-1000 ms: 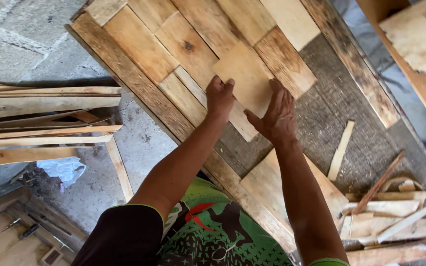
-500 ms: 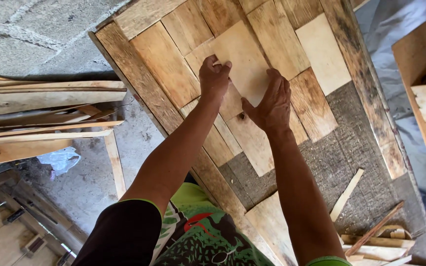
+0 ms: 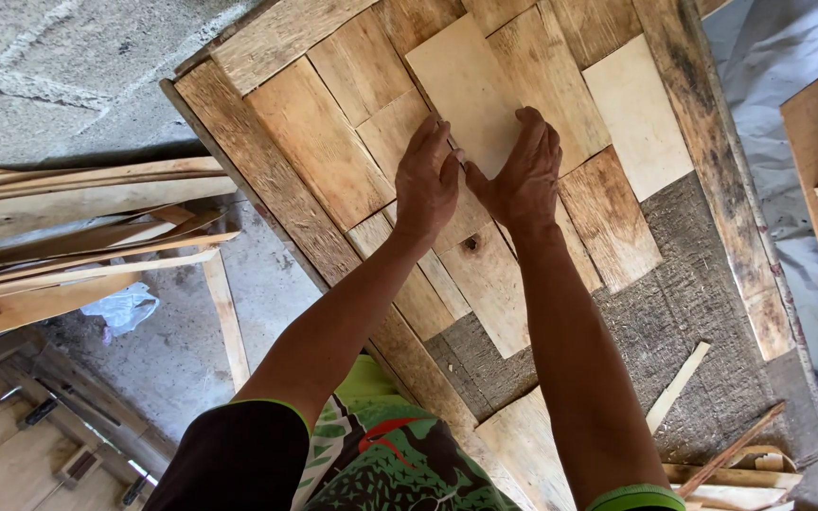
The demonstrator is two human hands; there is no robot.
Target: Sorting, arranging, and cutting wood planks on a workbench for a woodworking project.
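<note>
We have both hands flat on a pale rectangular wood piece [image 3: 466, 90] that lies among other wooden pieces set edge to edge inside a framed panel [image 3: 239, 142]. Our left hand [image 3: 428, 180] rests palm down with its fingers stretched out and close together, the fingertips touching the lower left edge of the pale piece; it grips nothing. Our right hand [image 3: 523, 175] sits just beside it, fingers curled a little over the lower right edge of the same piece, thumb pointing toward the left hand so the two almost meet; it presses on the wood rather than closing around it. The pale piece sits near the upper middle of the panel, tilted with the rest of the pattern, and a second light rectangular piece [image 3: 638, 114] lies to its right, toward the panel's right rail. Below our wrists a darker knotted board [image 3: 485, 270] touches the grey bare backing [image 3: 702, 284] that fills the panel's lower right part. Loose wooden slats [image 3: 68, 237] are stacked beyond the panel's left edge.
</note>
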